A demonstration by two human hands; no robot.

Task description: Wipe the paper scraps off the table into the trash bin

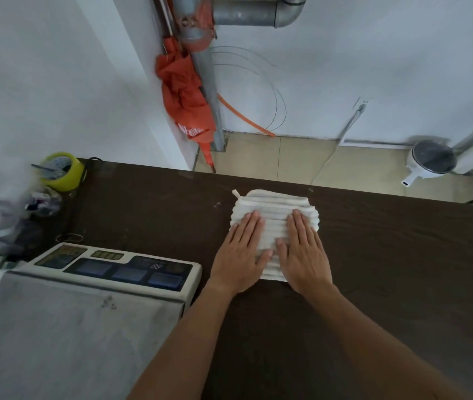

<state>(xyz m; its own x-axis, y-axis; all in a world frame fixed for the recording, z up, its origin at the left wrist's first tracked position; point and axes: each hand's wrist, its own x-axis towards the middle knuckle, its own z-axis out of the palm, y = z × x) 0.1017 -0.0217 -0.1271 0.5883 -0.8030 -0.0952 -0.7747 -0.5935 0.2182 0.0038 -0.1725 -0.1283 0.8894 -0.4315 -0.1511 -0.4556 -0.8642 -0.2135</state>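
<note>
A white ribbed cloth [272, 207] lies flat on the dark brown table [388, 255], near its far edge. My left hand [242, 252] rests palm down on the cloth's left part, fingers together. My right hand [301, 249] lies flat on its right part, beside the left one. Neither hand grips the cloth; both press on it from above. Tiny pale paper scraps [217, 204] dot the table just left of the cloth. No trash bin is in view.
A weighing scale [85, 298] with a steel platform fills the near left. A yellow tape roll [62, 171] and clutter sit at the far left corner. Beyond the table's far edge is tiled floor, an orange folded umbrella [186, 99] by a pipe, and a white kettle [428, 163].
</note>
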